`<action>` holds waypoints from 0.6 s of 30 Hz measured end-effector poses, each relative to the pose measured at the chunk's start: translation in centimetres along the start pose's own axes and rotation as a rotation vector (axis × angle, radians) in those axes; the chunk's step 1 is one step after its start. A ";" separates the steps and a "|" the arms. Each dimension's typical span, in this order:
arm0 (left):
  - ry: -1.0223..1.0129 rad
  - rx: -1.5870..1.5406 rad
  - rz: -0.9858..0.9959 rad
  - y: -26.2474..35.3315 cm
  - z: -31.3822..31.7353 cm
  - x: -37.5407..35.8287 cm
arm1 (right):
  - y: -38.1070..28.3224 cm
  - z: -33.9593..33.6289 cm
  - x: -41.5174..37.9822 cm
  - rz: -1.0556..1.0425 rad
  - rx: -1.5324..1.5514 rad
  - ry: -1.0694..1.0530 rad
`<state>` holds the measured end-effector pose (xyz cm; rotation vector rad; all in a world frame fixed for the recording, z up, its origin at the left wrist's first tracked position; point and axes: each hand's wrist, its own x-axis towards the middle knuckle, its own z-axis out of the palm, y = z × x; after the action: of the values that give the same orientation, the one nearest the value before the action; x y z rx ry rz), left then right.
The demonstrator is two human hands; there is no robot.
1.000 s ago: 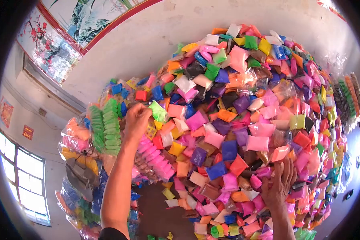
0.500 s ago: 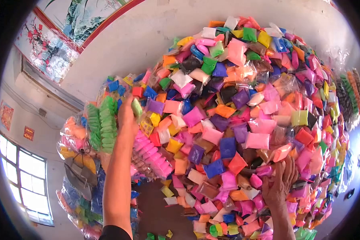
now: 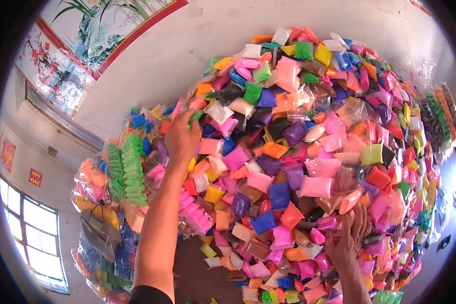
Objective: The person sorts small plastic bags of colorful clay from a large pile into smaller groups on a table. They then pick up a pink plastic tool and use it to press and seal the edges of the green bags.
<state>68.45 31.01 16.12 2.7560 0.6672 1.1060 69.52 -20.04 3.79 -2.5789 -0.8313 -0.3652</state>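
L hand (image 3: 181,138): fingers pinched on green packet (image 3: 195,117) | loc: over pile's (image 3: 316,186) upper L side | R hand (image 3: 347,237): fingers outstretched, resting on pile | prob. light, squishy, slippery; grip mid-body

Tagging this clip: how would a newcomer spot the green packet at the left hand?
Find the big heap of packets, then the left hand over its upper-left side. The green packet shows at that hand's top edge, set apart by colour from the white packet just right of it.

No text can be read
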 end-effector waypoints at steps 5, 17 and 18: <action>-0.184 -0.461 -0.393 0.8 -5.5 -1.5 | -0.3 0.1 -0.1 -0.005 0.002 -0.002; -0.879 -0.457 -0.622 6.4 -18.3 -22.8 | 1.2 3.1 0.3 -0.121 -0.043 0.227; -0.903 -0.435 -0.620 5.6 -19.8 -26.9 | 1.0 2.9 0.4 -0.159 -0.017 0.265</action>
<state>39.76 13.00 14.92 2.0807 0.8779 -0.1316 70.76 -19.29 1.04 -2.4143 -0.9390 -0.7453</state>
